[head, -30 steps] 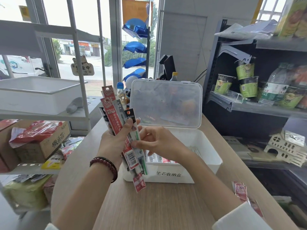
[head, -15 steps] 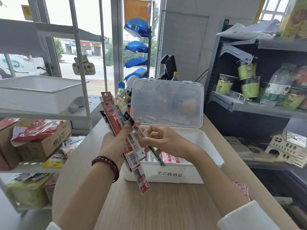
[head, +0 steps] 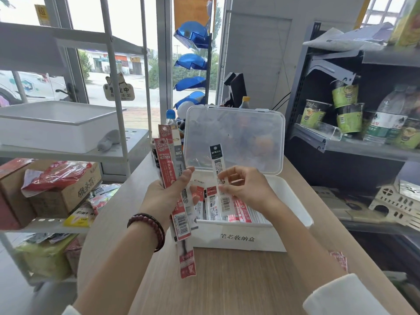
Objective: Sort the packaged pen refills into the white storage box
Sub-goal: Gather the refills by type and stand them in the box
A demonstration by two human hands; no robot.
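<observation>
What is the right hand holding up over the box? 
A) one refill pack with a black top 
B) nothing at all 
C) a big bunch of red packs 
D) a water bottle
A: the right hand pinches a single black-topped refill pack above the open white storage box, while the bundle of packs sits in the left hand.

"笔芯收纳盒" on white storage box
</observation>
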